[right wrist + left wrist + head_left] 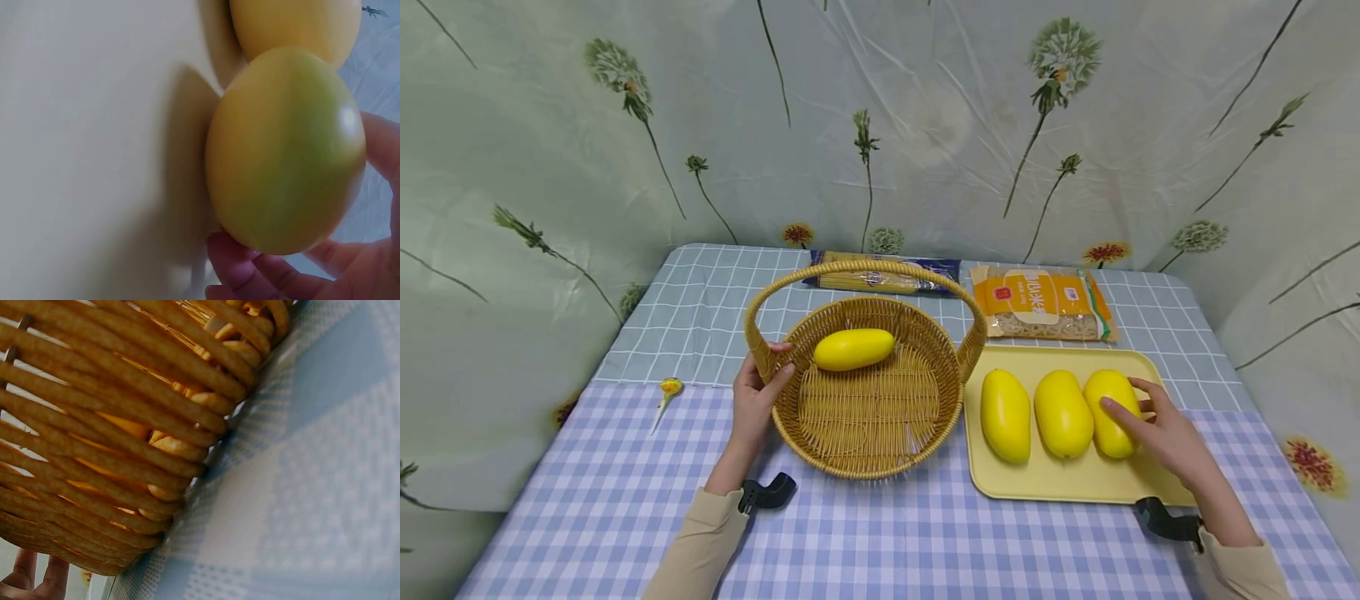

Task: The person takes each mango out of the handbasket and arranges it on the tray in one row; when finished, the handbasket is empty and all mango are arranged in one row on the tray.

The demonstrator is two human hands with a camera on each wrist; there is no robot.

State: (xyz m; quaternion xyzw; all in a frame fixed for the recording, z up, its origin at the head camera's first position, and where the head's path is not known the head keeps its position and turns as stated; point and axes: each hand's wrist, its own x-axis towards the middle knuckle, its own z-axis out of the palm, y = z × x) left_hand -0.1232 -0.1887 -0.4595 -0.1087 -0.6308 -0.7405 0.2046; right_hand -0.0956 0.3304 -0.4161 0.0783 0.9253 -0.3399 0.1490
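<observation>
A round wicker basket (868, 417) with a tall arched handle stands mid-table, and one yellow mango (853, 350) lies inside against its far wall. My left hand (756, 400) grips the basket's left side at the foot of the handle, thumb over the rim. The left wrist view is filled by the woven wall (112, 425), with fingertips (53, 578) at its lower edge. On the yellow tray (1067, 487) to the right, three mangoes lie side by side. My right hand (1172, 437) holds the rightmost mango (1108, 408), thumb on top and fingers round its right side.
Behind the basket lies a blue-wrapped pack of noodles (880, 282). An orange-labelled food bag (1045, 304) sits beyond the tray, close to its back edge. A small yellow-topped stick (668, 392) rests at the left on the checked cloth (880, 550). A floral curtain (880, 125) hangs behind.
</observation>
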